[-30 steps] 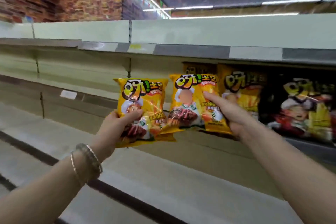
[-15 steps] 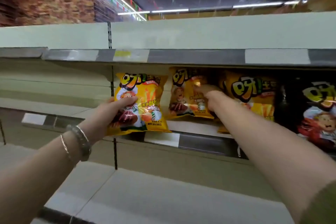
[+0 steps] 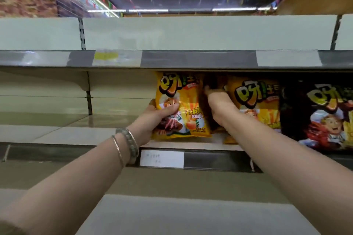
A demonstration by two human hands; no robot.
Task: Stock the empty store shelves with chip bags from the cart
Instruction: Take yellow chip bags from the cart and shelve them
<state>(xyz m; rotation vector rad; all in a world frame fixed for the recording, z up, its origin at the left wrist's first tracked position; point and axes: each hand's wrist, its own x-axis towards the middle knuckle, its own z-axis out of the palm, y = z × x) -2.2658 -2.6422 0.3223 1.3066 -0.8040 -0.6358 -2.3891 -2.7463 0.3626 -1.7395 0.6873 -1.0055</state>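
My left hand (image 3: 152, 118) grips a yellow chip bag (image 3: 181, 105) by its left side and holds it upright at the front of the middle shelf (image 3: 76, 133). Just to its right, my right hand (image 3: 219, 105) reaches deeper under the upper shelf. Its fingers are curled on a second chip bag (image 3: 210, 84) that sits in shadow and is mostly hidden. Another yellow chip bag (image 3: 256, 99) stands on the shelf right of that hand.
A black chip bag (image 3: 324, 120) stands at the far right of the shelf. The upper shelf's grey price rail (image 3: 191, 59) hangs low over the bags. A lower shelf (image 3: 172, 215) juts out beneath my arms. The shelf stretch to the left holds nothing.
Both hands have moved forward and right into the shelf. The right hand's bag has gone back into the shadow. The left hand's bag now stands at the shelf front beside it.
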